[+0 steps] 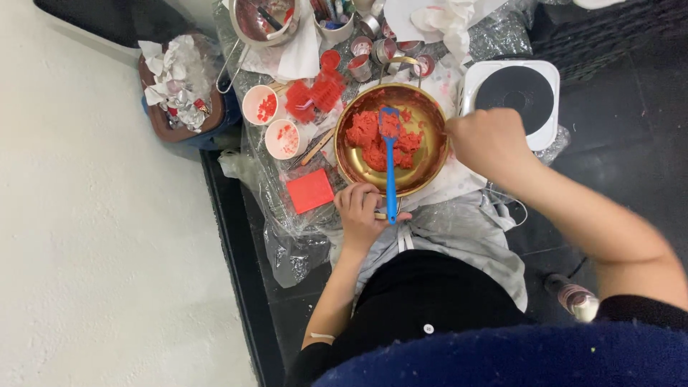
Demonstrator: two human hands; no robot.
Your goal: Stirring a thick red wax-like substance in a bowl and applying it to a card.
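A gold metal bowl (423,154) holds a crumbly red mass (369,140). A blue spatula (390,161) lies across it, blade in the red mass, handle pointing toward me. My left hand (360,213) grips the end of the spatula's handle at the bowl's near rim. At the bowl's right rim my right hand (489,140) is closed; what it grips is hidden.
A white hotplate with a black round top (517,92) stands right of the bowl. Left of it are two white cups with red residue (259,104) (285,139), a red square (309,190), red moulds (315,93) and small metal cups (360,67). A bin of crumpled paper (175,82) stands at far left.
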